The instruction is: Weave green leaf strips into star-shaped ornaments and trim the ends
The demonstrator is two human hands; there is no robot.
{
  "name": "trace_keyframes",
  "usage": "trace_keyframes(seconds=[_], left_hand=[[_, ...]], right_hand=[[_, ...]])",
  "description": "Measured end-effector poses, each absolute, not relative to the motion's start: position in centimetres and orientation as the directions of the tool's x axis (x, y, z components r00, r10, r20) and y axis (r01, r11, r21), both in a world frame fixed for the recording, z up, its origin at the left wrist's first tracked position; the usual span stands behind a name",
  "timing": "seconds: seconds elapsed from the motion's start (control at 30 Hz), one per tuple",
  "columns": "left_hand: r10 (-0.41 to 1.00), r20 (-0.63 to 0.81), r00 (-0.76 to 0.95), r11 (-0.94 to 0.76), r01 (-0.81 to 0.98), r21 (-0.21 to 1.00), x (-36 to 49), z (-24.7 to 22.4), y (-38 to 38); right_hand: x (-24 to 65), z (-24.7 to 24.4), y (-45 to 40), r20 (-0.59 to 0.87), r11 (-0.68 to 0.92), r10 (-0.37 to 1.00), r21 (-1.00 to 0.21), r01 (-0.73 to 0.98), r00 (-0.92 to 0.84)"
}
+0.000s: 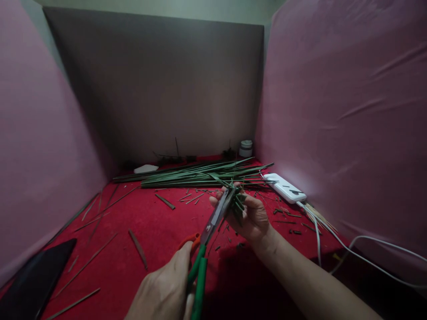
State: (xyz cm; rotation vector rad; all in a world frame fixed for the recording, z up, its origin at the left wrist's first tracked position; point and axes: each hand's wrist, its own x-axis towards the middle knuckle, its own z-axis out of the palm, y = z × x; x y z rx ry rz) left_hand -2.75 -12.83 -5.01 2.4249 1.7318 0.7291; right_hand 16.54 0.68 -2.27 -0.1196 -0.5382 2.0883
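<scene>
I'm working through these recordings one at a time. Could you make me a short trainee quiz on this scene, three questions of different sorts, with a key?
1. Multiple choice: what does the left hand hold?
A) a knife
B) scissors
C) a paintbrush

2. True or false: the small white container stands beyond the long green strips, near the back wall.

3. Short answer: what colour is the leafy bundle held in the right hand?

Key:
1. B
2. True
3. Green
</scene>
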Motion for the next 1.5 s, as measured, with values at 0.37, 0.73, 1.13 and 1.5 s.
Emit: trace_keyframes(seconds=[0.37,0.73,1.13,1.5], left_hand=[[0.934,0.267,0.237,-0.34,0.82,0.46,-1.5,-3.9,-12.9],[0.973,0.177,0.145,-0.226,0.736,0.638,-2.1,-3.8,-12.1],[0.965,0.016,-0.26,0.034,0.185,0.982,-1.7,-1.1,-6.0],[0.948,0.114,-0.298,-0.144,-0.081,0.986,1.4,0.9,-0.3]], right_hand=[[16.1,-2.9,0.6,0.056,-0.476,0.838,-0.41,-0.778,-0.542],[15.9,-2.4,1.2,0.11,-0.48,0.826,-0.377,-0.792,-0.553],[14.6,0.1,3.0,-0.025,-0.169,0.978,-0.674,-0.719,-0.207],[13.9,-0.1,3.7,-0.014,-0.118,0.983,-0.812,-0.572,-0.184]])
